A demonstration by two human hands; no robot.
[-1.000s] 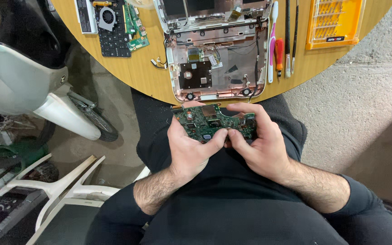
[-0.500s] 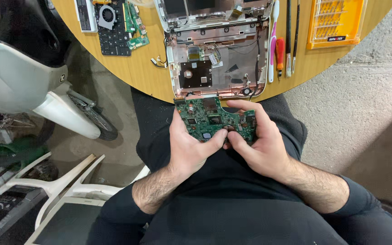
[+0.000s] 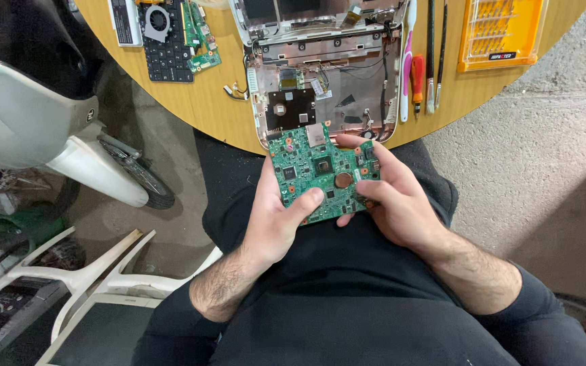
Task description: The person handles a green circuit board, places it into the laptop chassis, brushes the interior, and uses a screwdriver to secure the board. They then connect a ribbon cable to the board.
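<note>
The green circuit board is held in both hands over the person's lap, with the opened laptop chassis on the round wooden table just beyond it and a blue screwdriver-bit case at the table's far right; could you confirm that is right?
Not quite: the head view shows the bit case is yellow-orange, not blue. The rest stands: both hands, left and right, hold the green circuit board over the lap, with the opened laptop chassis on the round wooden table beyond.

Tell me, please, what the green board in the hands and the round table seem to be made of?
The green board looks like rigid laminate with a glossy green coating: small dark chips, coppery rings and a round metal disc sit on it. The left hand and right hand hold it. The round table looks like light wood or wood veneer, smooth and matt, with faint grain; which one, I cannot tell.
</note>
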